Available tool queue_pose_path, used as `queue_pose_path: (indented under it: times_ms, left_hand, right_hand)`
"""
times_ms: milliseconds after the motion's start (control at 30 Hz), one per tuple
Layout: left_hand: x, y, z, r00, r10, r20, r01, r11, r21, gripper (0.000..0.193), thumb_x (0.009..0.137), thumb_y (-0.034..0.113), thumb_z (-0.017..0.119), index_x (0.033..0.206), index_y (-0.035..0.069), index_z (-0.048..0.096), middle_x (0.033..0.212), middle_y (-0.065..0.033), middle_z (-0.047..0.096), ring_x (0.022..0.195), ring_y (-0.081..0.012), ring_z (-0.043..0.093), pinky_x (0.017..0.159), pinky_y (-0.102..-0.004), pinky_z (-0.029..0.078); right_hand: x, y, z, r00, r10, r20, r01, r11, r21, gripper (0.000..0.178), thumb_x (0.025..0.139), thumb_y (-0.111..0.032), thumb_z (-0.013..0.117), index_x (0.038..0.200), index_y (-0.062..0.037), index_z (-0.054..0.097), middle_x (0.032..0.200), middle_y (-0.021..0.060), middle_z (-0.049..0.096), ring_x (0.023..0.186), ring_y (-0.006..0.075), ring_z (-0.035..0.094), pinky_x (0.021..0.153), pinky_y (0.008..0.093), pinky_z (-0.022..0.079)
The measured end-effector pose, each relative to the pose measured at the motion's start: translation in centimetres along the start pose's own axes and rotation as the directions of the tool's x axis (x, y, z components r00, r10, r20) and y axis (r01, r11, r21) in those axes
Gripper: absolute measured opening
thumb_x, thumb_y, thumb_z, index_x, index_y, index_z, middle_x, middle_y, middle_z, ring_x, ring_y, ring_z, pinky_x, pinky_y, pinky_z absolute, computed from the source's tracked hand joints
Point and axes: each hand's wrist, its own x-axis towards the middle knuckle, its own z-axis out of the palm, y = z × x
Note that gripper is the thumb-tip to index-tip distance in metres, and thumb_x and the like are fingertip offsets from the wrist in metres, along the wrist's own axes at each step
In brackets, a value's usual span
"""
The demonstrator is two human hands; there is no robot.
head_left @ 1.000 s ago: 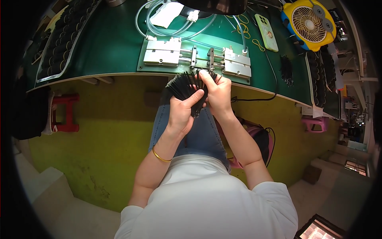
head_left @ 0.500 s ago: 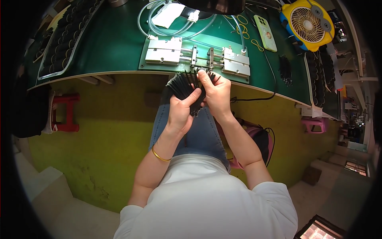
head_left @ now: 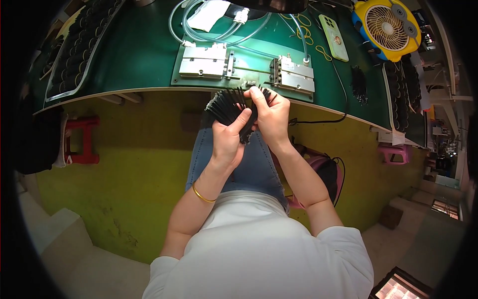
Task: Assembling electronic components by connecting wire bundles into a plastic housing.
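My left hand (head_left: 228, 141) is closed around a fanned bundle of thin black strands (head_left: 224, 107), perhaps cords or cable pieces, with its thumb lying across them. My right hand (head_left: 271, 115) meets the bundle's right side, thumb and fingers pinching a few of the strands near their upper ends. Just beyond both hands, at the table's front edge, lies a pneumatic clamping fixture on a green plate (head_left: 174, 79). It has a left metal slide block (head_left: 203, 62) and a right metal slide block (head_left: 295, 74), their jaws standing wide apart.
Clear air hoses (head_left: 186, 25) loop behind the fixture on the green table (head_left: 134, 50). Rightward are a phone (head_left: 332, 37), a yellow-blue fan (head_left: 386, 30) and a small black bundle (head_left: 358, 84). A tray (head_left: 74, 92) of black coils sits at left. Below stand red (head_left: 82, 139) and pink stools (head_left: 394, 154).
The fixture's two jaws have drawn apart, the left one leftward and the right one rightward. Both hands keep their hold on the black strands, almost without moving.
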Motion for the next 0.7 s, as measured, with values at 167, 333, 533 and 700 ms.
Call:
queue_pose_path:
  times_ms: [167,333,533,700]
  left_hand:
    - [0.26,0.06,-0.12,1.000,-0.002,0.014,0.001,1.000,0.018,0.008,0.081,-0.001,0.057,0.087,0.003,0.055,0.077,-0.0023,0.057,0.063,-0.0106,0.054,0.055,-0.0234,0.045]
    - [0.60,-0.05,-0.35,1.000,-0.003,0.029,0.002,0.999,0.038,0.008,0.080,-0.001,0.057,0.088,0.003,0.056,0.077,-0.0020,0.057,0.063,-0.0105,0.054,0.055,-0.0234,0.045]
    - [0.74,0.06,-0.30,0.999,-0.014,0.045,0.014,1.000,0.012,0.010,0.080,-0.001,0.057,0.089,0.003,0.056,0.078,-0.0020,0.057,0.065,-0.0104,0.053,0.056,-0.0241,0.045]
    - [0.65,0.40,0.01,0.998,-0.054,0.042,0.053,0.998,0.014,0.010,0.080,-0.001,0.057,0.090,0.003,0.057,0.081,-0.0025,0.057,0.067,-0.0105,0.054,0.056,-0.0243,0.045]
  right_hand:
    - [0.25,-0.33,0.07,1.000,0.031,0.000,-0.031,0.999,-0.028,0.020,0.083,-0.020,0.057,0.076,-0.0016,0.064,0.056,0.0014,0.057,0.035,0.0028,0.040,0.030,0.0174,0.030]
    - [0.53,-0.24,0.17,0.999,0.024,-0.029,-0.025,0.999,-0.026,0.021,0.082,-0.019,0.058,0.073,-0.0012,0.064,0.055,0.0014,0.057,0.035,0.0029,0.041,0.030,0.0180,0.031]
    - [0.77,0.16,0.10,0.999,-0.016,-0.041,0.014,0.999,-0.046,0.021,0.082,-0.018,0.059,0.071,-0.0010,0.064,0.057,0.0028,0.059,0.035,0.0033,0.041,0.030,0.0180,0.031]
    - [0.69,-0.04,-0.10,0.999,0.008,-0.037,-0.011,0.997,-0.078,0.020,0.082,-0.018,0.059,0.072,-0.0008,0.063,0.057,0.0025,0.058,0.036,0.0032,0.043,0.029,0.0179,0.031]
